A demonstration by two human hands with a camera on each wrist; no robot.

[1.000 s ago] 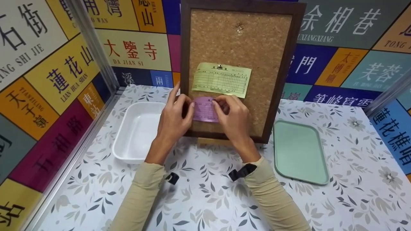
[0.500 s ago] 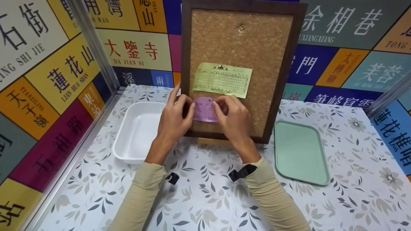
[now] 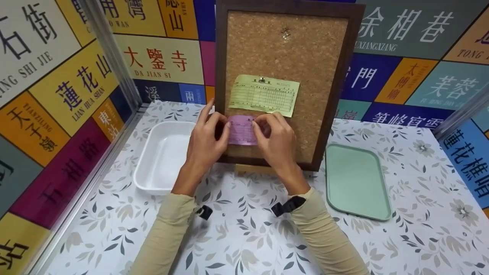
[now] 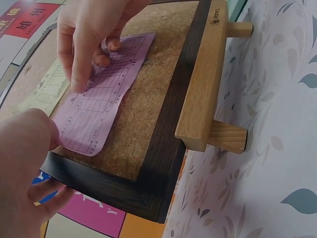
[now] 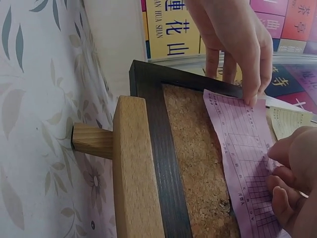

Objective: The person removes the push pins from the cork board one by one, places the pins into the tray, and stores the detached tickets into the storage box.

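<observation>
A purple printed slip (image 3: 242,131) lies against the cork board (image 3: 263,46) below a yellow-green slip (image 3: 265,95), which a shiny pushpin (image 3: 262,79) holds at its top edge. My left hand (image 3: 206,137) pinches the purple slip's left edge between thumb and index finger, other fingers reaching round the dark frame. With thumb and index finger together, my right hand (image 3: 278,137) pinches a small thing, apparently a pushpin, at the purple slip's upper part; the fingertips mostly hide it. In the left wrist view the purple slip (image 4: 101,104) curves slightly away from the cork along its lower edge.
The framed board leans on a wooden stand (image 4: 205,74). To its left stands a white basin (image 3: 160,160), partly behind the left hand. A green tray (image 3: 357,179) lies at the right. Several shiny pins (image 3: 285,33) cluster high on the cork.
</observation>
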